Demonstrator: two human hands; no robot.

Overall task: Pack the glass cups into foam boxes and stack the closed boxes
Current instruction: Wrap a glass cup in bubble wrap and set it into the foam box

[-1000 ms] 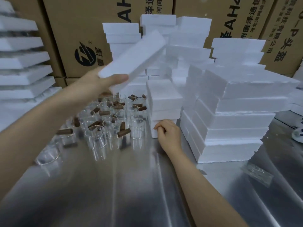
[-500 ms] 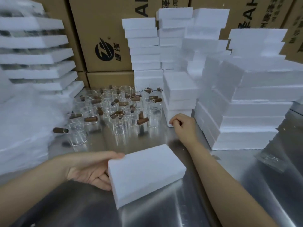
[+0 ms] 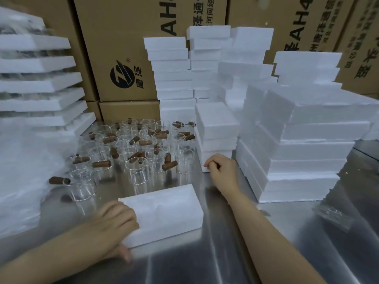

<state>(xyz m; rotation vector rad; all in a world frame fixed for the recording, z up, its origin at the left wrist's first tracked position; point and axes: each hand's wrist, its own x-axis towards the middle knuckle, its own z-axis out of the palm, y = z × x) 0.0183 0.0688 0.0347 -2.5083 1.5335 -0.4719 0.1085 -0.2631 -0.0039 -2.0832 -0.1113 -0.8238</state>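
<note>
At 9 o'clock the foam trays (image 3: 37, 64) are smeared by blur and cut off by the frame edge. The left hand (image 3: 114, 228) clamps the left end of a foam box (image 3: 164, 212) lying on the worktop (image 3: 225, 259) at 6 o'clock, some fingertips tucked beneath it. Glass cups (image 3: 139, 152) crowd at 11 o'clock of the box, their clear walls hard to separate. The right hand (image 3: 221, 167), fingers curled, touches the base of a short foam stack (image 3: 217, 124) at 1 o'clock; whether it grips cannot be told.
</note>
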